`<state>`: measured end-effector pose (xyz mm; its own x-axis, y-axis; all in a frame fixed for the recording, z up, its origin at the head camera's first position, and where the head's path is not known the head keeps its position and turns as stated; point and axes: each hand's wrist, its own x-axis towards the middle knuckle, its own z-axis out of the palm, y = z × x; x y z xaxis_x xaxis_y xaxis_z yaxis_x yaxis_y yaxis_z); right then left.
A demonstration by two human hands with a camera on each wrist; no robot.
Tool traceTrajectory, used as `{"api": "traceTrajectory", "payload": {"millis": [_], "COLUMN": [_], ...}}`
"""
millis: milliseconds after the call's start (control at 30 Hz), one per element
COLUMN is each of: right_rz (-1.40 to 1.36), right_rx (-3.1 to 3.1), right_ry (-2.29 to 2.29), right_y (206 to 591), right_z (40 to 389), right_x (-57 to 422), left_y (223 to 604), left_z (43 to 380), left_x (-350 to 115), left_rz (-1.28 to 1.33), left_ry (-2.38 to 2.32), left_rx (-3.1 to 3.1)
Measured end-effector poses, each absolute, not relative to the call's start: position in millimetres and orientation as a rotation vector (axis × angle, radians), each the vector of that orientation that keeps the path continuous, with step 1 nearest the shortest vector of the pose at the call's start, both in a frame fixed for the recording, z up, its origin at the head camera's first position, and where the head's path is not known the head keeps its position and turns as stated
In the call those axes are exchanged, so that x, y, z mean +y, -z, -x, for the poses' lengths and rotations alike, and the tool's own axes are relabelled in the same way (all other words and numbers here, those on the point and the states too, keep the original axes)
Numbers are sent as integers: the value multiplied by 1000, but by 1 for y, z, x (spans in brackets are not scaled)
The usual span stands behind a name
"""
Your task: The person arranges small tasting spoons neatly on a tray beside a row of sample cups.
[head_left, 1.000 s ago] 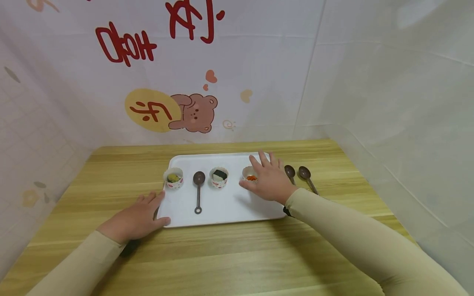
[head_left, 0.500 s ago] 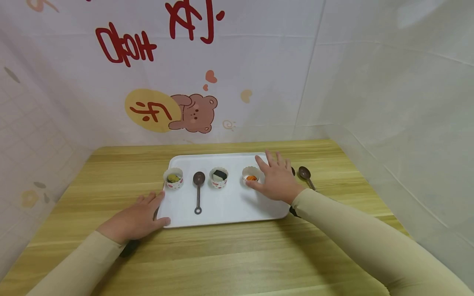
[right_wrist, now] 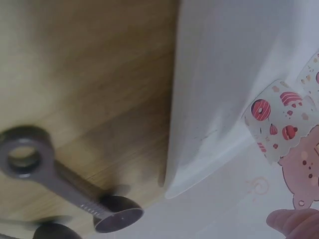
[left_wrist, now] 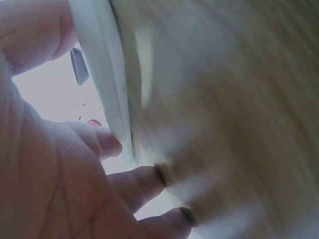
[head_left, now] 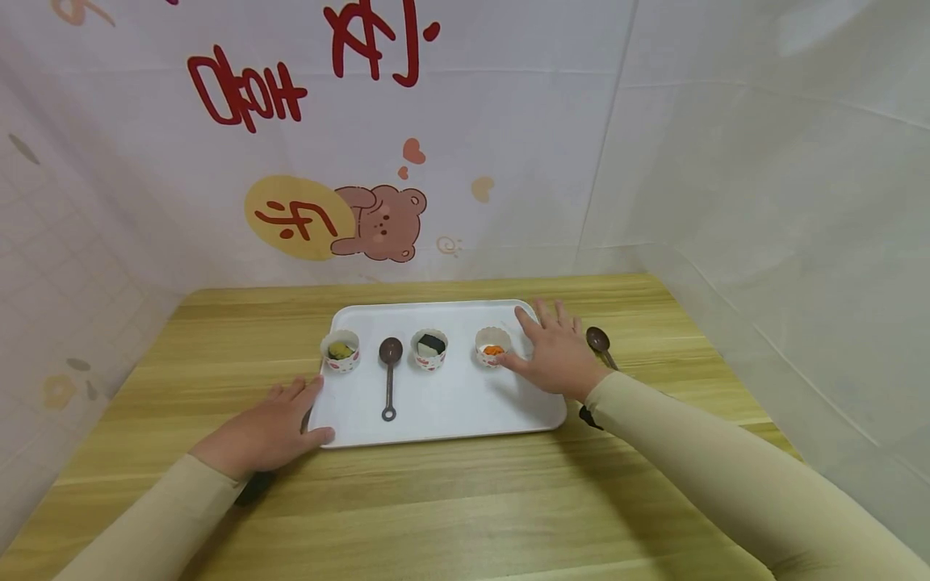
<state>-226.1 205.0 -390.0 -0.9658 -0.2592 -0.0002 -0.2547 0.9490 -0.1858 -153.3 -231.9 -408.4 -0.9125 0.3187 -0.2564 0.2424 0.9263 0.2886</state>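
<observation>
A white tray (head_left: 465,411) lies on the wooden table. My left hand (head_left: 265,428) rests at its left edge, thumb over the front corner; in the left wrist view some fingertips (left_wrist: 172,221) reach the table beside the rim. Three patterned paper cups stand on the tray: one with yellow-green food (head_left: 340,355), one with a dark-and-white piece (head_left: 429,353), one with orange bits (head_left: 493,355). Between the left two lies a brown spoon (head_left: 390,367). My right hand (head_left: 563,355), fingers spread and holding nothing, is over the tray's right side, thumb near the orange cup.
Right of the tray a brown measuring spoon (head_left: 599,343) lies on the table (head_left: 436,516); the right wrist view shows one spoon (right_wrist: 75,184) and part of another (right_wrist: 55,230). A white printed backdrop (head_left: 508,121) stands behind, with white walls at both sides.
My right hand has moved to the right, away from the orange cup, uncovering it and now hiding the nearer of the spoons at the right. My left hand has stayed put.
</observation>
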Motion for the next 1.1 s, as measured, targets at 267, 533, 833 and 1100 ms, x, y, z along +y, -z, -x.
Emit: {"api": "traceTrajectory", "payload": {"millis": [267, 533, 833, 1100], "right_rz": [356, 339, 332, 359], "right_rx": [3057, 3075, 3078, 3074], "right_ry": [331, 332, 339, 331], "right_y": [391, 398, 403, 395], "right_z": [226, 229, 230, 224], "right_x": [220, 235, 258, 274], "left_y": [409, 409, 412, 412], "left_z": [153, 154, 155, 155], "left_x": [-232, -232, -233, -233], "left_rz": [-416, -421, -422, -432], "left_ry": [-349, -341, -331, -333], "left_rx": [2786, 2789, 2790, 2790]}}
